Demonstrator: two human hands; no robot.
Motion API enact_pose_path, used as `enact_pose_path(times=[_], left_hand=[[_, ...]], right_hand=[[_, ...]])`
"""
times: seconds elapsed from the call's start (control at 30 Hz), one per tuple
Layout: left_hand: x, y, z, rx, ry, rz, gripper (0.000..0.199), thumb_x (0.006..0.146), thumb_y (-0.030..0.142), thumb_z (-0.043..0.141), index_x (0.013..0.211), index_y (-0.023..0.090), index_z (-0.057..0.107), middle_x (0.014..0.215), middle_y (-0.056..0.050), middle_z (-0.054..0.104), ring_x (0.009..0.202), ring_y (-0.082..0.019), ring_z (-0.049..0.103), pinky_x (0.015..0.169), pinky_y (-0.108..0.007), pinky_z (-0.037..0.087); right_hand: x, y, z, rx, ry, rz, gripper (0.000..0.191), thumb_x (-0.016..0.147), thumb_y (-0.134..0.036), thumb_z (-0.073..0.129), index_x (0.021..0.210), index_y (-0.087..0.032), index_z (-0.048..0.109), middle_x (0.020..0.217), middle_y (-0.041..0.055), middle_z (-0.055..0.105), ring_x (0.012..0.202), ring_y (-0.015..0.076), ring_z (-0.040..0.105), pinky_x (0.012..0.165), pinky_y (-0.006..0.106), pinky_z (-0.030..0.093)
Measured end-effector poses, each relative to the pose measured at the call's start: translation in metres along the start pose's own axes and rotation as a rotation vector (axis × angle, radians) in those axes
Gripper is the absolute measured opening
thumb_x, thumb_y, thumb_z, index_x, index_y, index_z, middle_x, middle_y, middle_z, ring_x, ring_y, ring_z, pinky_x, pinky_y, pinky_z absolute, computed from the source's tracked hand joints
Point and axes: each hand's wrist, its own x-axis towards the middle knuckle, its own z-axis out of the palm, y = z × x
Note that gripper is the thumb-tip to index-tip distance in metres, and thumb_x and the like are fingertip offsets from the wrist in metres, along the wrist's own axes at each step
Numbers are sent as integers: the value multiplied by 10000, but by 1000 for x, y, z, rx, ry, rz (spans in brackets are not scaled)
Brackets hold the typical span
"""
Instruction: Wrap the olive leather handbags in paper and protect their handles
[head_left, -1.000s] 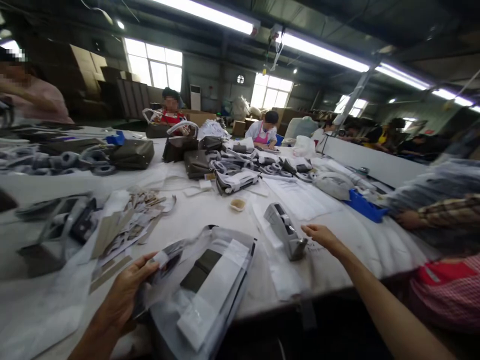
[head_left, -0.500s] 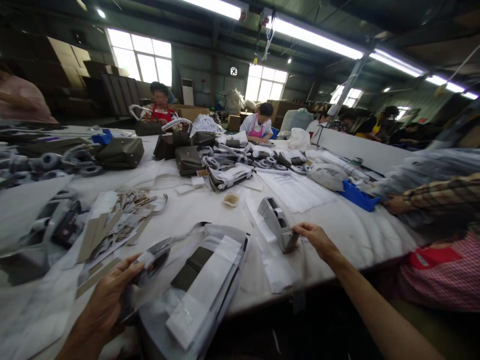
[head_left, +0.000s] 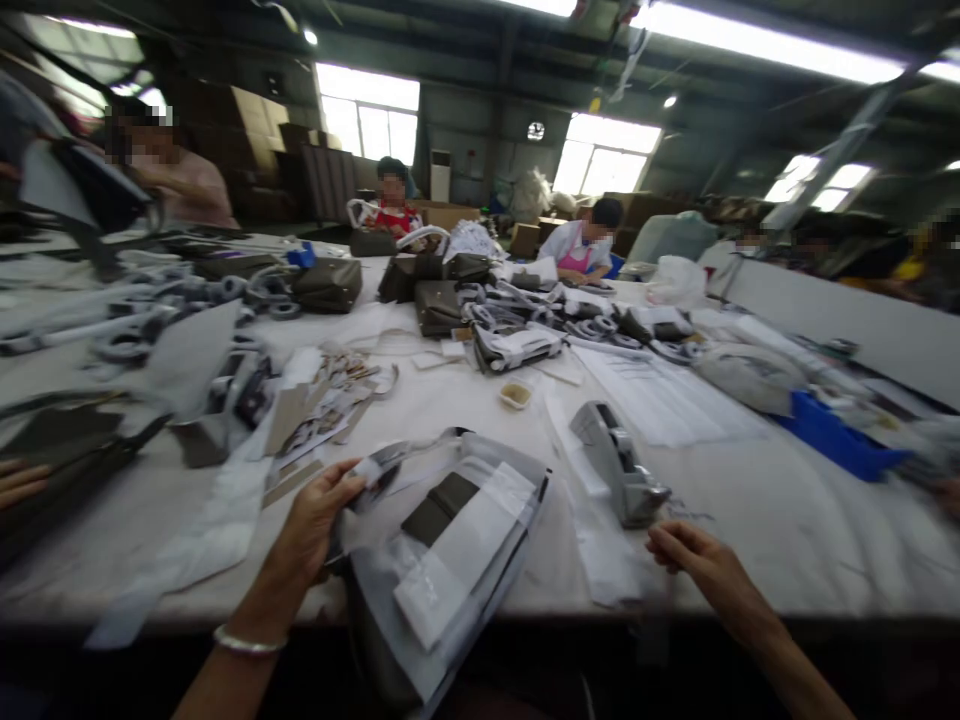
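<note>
My left hand [head_left: 319,520] is wrapped round the strap [head_left: 382,470] of a dark bag, which tilts over the table's front edge. White paper and a clear plastic wrap cover the bag, and a small dark pouch [head_left: 440,508] and a white packet [head_left: 465,550] lie on it. To the right, my right hand [head_left: 686,550] is pinched just beside the front end of a grey tape dispenser [head_left: 619,465]. Whatever its fingertips hold, if anything, is too small to make out.
Cardboard strips [head_left: 330,405] lie left of centre, near another dispenser [head_left: 202,430]. A small dish [head_left: 515,396], wrapped bags [head_left: 517,345] and a blue bin [head_left: 847,435] stand farther back. A co-worker's hand [head_left: 22,482] rests on a dark bag at far left.
The view has turned left, so the table appears shifted right. My right hand has drawn back slightly from the dispenser's front end. My left hand still grips the strap.
</note>
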Motion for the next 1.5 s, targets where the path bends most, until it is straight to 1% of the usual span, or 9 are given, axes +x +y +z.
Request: enact_pose_path(times=[0.13, 0.3, 0.4, 0.5, 0.73, 1.03, 1.17, 1.37, 1.5], left_hand=[[3, -12, -3, 69, -105, 153, 539, 494, 312, 845, 959, 110, 663, 733, -18, 688, 597, -127, 581, 571, -219, 447], [-7, -20, -3, 266, -96, 301, 439, 604, 329, 772, 978, 119, 678, 629, 38, 565, 567, -97, 474, 555, -209, 372], [-16, -20, -4, 318, -106, 334, 421, 642, 342, 746, 997, 128, 668, 663, 25, 573, 595, -110, 485, 568, -215, 378], [-20, -21, -7, 343, -102, 366, 398, 648, 333, 742, 989, 140, 669, 694, 17, 584, 615, -116, 488, 585, -218, 386], [-21, -22, -8, 382, -79, 386, 342, 657, 302, 719, 961, 149, 684, 728, 7, 604, 652, -133, 503, 619, -227, 400], [-14, -26, -14, 312, -175, 318, 405, 698, 374, 731, 1031, 157, 655, 696, 20, 591, 635, -129, 513, 611, -225, 392], [-12, -26, -13, 262, -127, 285, 383, 706, 430, 723, 959, 155, 639, 671, 31, 569, 585, -108, 478, 565, -217, 366], [-7, -20, -8, 125, -110, 225, 292, 713, 407, 654, 859, 158, 608, 679, 21, 586, 592, -112, 486, 569, -225, 366], [-3, -21, -7, 143, -136, 246, 247, 760, 411, 599, 791, 166, 587, 657, 31, 545, 595, -116, 460, 571, -234, 351]], right_hand=[[-8, -73, 75, 98, -245, -203, 391, 746, -598, 688, 732, -209, 720, 665, 58, 693, 636, 208, 633, 621, 306, 537], [-34, -168, 187, 283, -651, -372, 365, 817, -554, 655, 760, -197, 702, 688, 34, 687, 660, 173, 620, 650, 283, 509], [-37, -192, 230, 339, -709, -358, 397, 800, -572, 667, 717, -184, 683, 658, 25, 679, 604, 144, 588, 599, 266, 478], [-32, -194, 253, 325, -678, -240, 459, 704, -620, 729, 646, -171, 653, 592, 23, 665, 532, 132, 572, 531, 253, 446], [-27, -174, 271, 415, -604, -39, 469, 646, -591, 794, 608, -148, 643, 550, 24, 645, 464, 103, 527, 464, 229, 389], [-17, -160, 278, 198, -518, -180, 468, 704, -624, 731, 633, -163, 680, 548, 29, 652, 459, 126, 525, 441, 243, 377], [-7, -155, 282, -58, -491, -399, 480, 800, -601, 657, 549, -194, 625, 511, 16, 634, 463, 139, 540, 464, 250, 357], [-8, -159, 256, -462, -238, -1000, 378, 915, -482, 599, 659, -218, 691, 611, 34, 673, 563, 165, 593, 574, 287, 356], [-13, -177, 245, -466, -139, -1297, 250, 945, -380, 583, 1110, -225, 688, 1049, 94, 731, 973, 255, 639, 877, 379, 422]])
